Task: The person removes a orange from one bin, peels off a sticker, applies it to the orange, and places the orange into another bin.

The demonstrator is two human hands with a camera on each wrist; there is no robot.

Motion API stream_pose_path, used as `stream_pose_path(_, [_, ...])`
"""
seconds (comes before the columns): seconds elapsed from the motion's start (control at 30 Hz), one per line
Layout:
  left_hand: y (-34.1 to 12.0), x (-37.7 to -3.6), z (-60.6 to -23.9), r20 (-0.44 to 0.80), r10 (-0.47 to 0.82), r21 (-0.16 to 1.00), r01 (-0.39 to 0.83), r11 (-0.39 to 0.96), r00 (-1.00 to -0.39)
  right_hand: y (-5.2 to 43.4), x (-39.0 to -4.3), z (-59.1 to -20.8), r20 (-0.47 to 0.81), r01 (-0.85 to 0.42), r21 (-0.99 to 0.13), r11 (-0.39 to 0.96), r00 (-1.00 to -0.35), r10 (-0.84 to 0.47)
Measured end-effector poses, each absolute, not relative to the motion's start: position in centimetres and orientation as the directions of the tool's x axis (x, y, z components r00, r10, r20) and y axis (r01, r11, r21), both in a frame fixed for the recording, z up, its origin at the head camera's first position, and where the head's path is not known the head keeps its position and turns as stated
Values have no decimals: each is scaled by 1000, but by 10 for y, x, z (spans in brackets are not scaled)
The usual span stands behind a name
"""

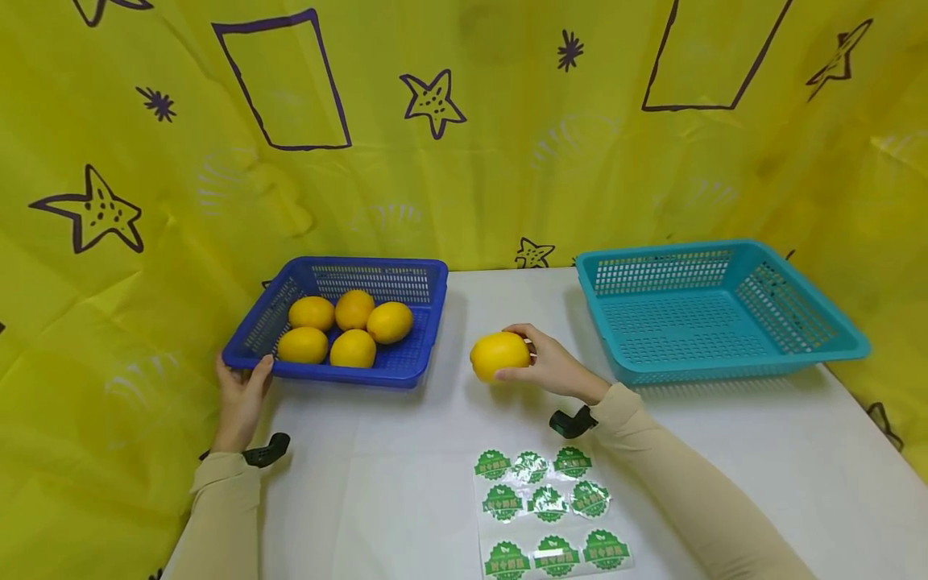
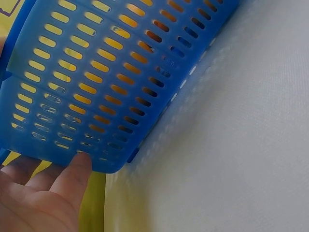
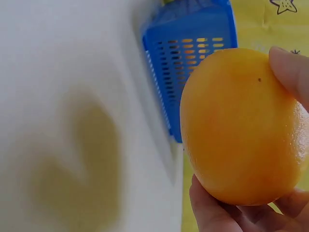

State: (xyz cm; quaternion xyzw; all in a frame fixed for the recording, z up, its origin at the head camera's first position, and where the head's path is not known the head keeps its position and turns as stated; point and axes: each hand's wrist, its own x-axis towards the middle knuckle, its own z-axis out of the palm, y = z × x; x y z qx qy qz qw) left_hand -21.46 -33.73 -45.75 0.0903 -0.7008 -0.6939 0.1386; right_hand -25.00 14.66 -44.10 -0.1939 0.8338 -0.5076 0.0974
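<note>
Sticker sheet (image 1: 548, 512) lies at the tabletop's (image 1: 761, 451) near edge. Mid-table, the right hand (image 1: 553, 366) grasps a lemon (image 1: 499, 354), fingers curled round it. The left hand (image 1: 241, 394) grips the blue basket's (image 1: 416, 366) near-left corner; five lemons (image 1: 352, 329) inside. Teal basket (image 1: 732, 366) sits at the far-right corner.

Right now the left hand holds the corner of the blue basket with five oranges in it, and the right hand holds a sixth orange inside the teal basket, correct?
Not quite. The right hand holds the orange above the white table, between the blue basket and the teal basket, which is empty. The head view shows it. The left hand detail is right.
</note>
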Motion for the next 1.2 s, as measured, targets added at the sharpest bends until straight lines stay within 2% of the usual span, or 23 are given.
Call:
stream_pose_path(0.33, [-340, -214, -458, 71, -328, 997, 59, 47, -942, 168, -248, -463, -12, -170, -884, 436, -923, -384])
stream_pose_path(0.63, [-338, -214, -457, 126, -357, 990, 95, 104, -925, 176, -247, -474, -23, -158, -879, 451, -929, -370])
stream_pose_path(0.83, [-336, -215, -446, 94, -383, 990, 46, 133, -919, 180, -249, -477, -46, -127, -894, 430, -927, -371])
stream_pose_path(0.97, [-334, -215, -439, 88, -386, 984, 20, 176, -918, 183, -251, -476, -45, -133, -886, 444, -929, -368])
stream_pose_path(1.2, [-326, -200, -429, 155, -467, 923, -40, 382, -870, 183, -250, -476, -33, -162, -868, 469, -925, -380])
